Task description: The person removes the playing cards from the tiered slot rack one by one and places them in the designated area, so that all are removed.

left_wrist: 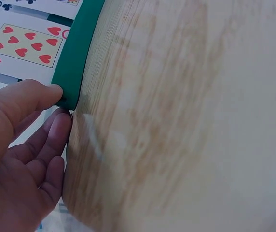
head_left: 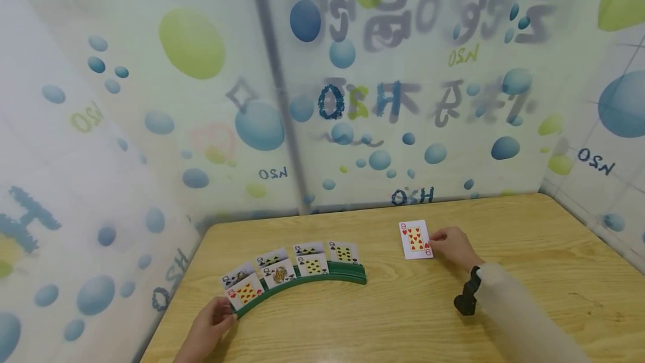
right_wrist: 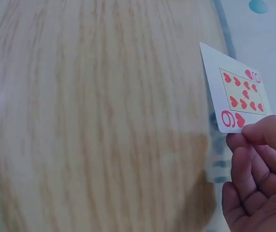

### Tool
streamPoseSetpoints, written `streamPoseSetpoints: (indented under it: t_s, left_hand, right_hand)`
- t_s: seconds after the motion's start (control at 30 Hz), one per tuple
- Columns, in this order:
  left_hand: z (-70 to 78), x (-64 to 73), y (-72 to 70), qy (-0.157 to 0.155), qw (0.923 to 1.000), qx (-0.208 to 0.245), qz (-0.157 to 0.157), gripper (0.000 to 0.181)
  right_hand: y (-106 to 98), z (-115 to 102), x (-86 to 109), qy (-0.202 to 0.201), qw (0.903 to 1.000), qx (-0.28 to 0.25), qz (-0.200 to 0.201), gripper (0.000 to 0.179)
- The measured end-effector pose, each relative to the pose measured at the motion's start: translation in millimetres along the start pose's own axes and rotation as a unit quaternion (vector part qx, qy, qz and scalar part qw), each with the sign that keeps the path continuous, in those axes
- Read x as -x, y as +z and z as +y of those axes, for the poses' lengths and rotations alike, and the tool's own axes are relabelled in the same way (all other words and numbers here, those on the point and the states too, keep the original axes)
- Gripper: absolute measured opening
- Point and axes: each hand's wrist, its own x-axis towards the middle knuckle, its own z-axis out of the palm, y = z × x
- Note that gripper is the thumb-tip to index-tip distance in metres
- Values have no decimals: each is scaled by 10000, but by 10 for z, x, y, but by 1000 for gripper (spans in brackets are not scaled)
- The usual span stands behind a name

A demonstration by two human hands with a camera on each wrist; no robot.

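My right hand [head_left: 455,245] pinches a nine of hearts playing card [head_left: 415,240] by its lower corner, its face turned to me. In the right wrist view the thumb lies over the corner of the card [right_wrist: 241,94], fingers behind it. At the left, my left hand [head_left: 211,321] grips the near end of a green curved card holder [head_left: 322,274]. Its thumb [left_wrist: 41,94] presses on the end of the holder in the left wrist view. Several cards stand in two rows in the holder, among them a red heart card [head_left: 246,292] nearest the left hand and a queen [head_left: 279,274].
The holder stands on a wood-grain table [head_left: 403,318]. A pale curtain-like wall [head_left: 428,122] with blue and green dots rises behind the table and along its sides. A black band [head_left: 468,293] circles the right wrist.
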Motion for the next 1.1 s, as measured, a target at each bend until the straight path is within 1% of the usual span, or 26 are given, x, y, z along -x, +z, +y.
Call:
streamPoseSetpoints:
  t_s: [0.17, 0.37, 0.6, 0.87, 1.1]
  left_hand:
    - [-20, 3, -2, 1, 10000, -7, 18, 25]
    - [-30, 13, -1, 23, 10000, 22, 29, 25]
    - [-36, 0, -6, -96, 9999, -48, -16, 27]
    - [-43, -4, -5, 53, 10000, 23, 41, 27]
    - [-65, -8, -2, 180, 9998, 93, 77, 27]
  right_hand:
    - [55, 37, -2, 156, 9998, -47, 75, 22]
    - [87, 33, -21, 300, 9995, -4, 114, 23]
    - [110, 17, -40, 484, 9988, 39, 112, 22]
    - [77, -8, -35, 636, 9980, 18, -12, 23]
    - [41, -5, -22, 557, 9984, 117, -70, 22]
